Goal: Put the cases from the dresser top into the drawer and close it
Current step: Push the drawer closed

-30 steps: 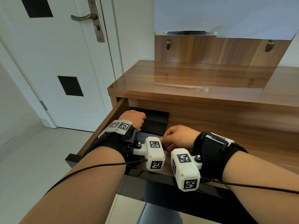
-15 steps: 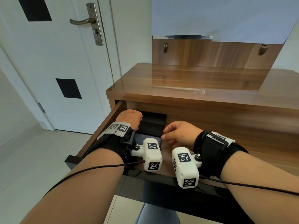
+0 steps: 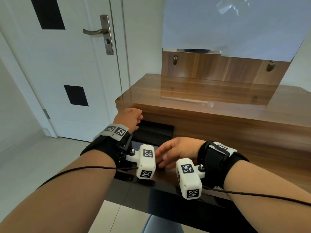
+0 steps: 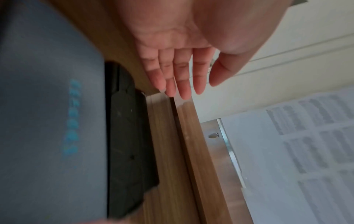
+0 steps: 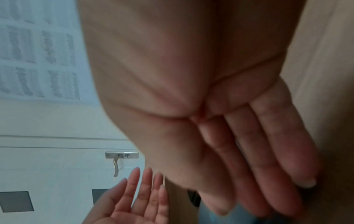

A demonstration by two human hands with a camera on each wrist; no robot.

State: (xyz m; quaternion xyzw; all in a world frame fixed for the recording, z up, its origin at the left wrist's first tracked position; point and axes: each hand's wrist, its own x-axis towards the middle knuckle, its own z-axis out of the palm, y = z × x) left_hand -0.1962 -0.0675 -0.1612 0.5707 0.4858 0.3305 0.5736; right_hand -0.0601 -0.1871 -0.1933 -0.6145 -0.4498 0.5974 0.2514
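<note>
Cases lie inside the open drawer [image 3: 161, 184]: a grey case [image 4: 47, 121] in front and a black case [image 4: 130, 144] behind it, under the worktop [image 3: 210, 96]. The left hand [image 3: 129, 119] and the right hand [image 3: 176, 151] are both empty, with fingers loose and apart. Closing could pinch fingertips at the drawer edge, because both hands hang above the opening.

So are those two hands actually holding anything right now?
No. The left hand and right hand are both empty, fingers straight. The grey case with blue lettering and the black case lie in the drawer.
</note>
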